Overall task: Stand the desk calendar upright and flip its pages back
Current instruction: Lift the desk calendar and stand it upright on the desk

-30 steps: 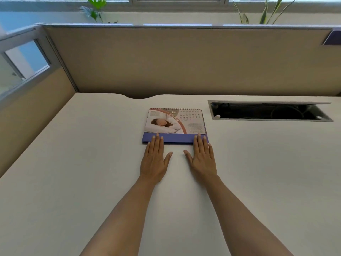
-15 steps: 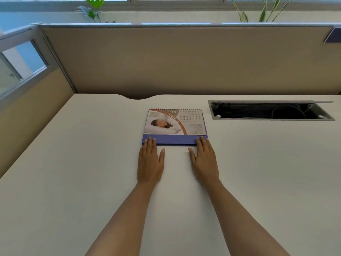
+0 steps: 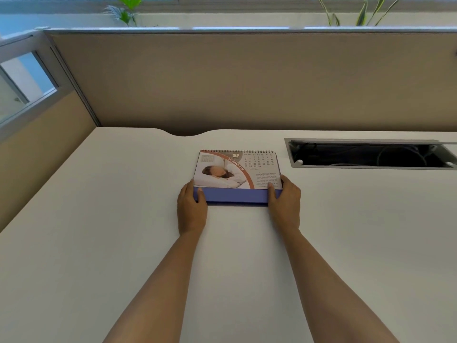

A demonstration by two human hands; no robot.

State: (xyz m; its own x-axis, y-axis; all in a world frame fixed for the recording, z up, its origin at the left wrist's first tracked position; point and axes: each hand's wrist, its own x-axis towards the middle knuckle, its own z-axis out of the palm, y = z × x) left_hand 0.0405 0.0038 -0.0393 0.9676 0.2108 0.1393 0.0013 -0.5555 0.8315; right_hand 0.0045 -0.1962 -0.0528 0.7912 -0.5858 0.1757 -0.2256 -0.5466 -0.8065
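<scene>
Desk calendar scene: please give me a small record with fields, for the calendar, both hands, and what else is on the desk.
calendar: desk calendar lying flat on the white desk, SEP page up, spiral edge away from the person
left hand: left hand in a grip on the calendar's near left corner
right hand: right hand in a grip on its near right corner
other: open cable slot to the right, apart from the calendar
upright: not yet

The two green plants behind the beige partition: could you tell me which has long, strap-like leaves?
The right plant; the left plant has feathery, divided fronds.
</scene>
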